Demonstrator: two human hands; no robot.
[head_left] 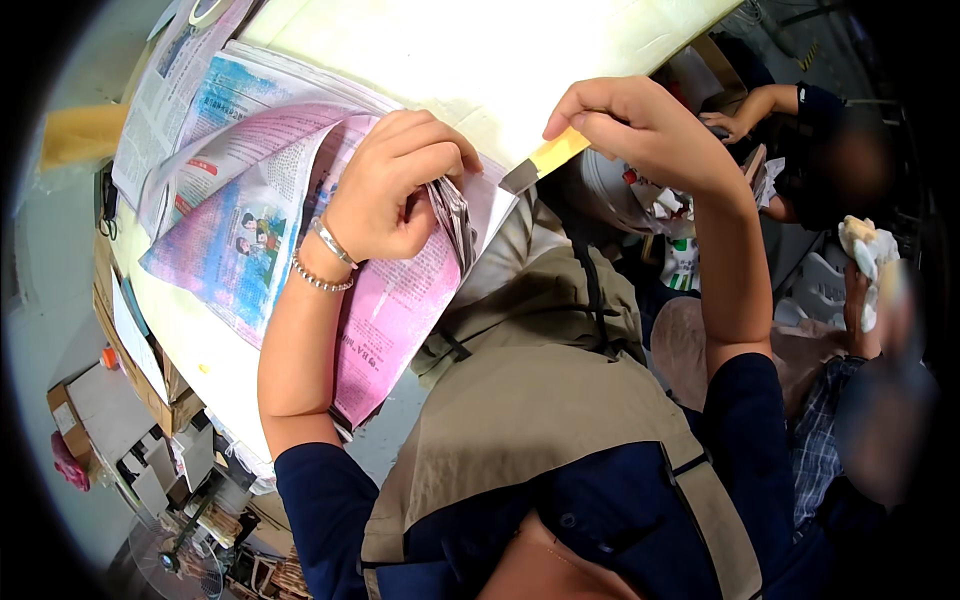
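Observation:
My left hand [395, 185], with two bracelets on its wrist, is closed on the edge of a folded stack of newspaper [390, 310]. The sheets are tinted pink and blue, and several folded edges bunch up beside my fingers. A loose sheet curls upward to the left of that hand. In my right hand [640, 130] is a scraper [545, 160] with a yellow handle and a flat grey blade. Its blade points down and left, close to the paper's right corner; whether it touches the paper I cannot tell.
The papers lie on a pale table [450, 60] whose near edge runs beside my apron. More newspapers [165, 90] and a roll of tape [208, 10] lie at the far left. Two other people work at the right, near a white bucket [610, 190]. A fan [175, 560] stands lower left.

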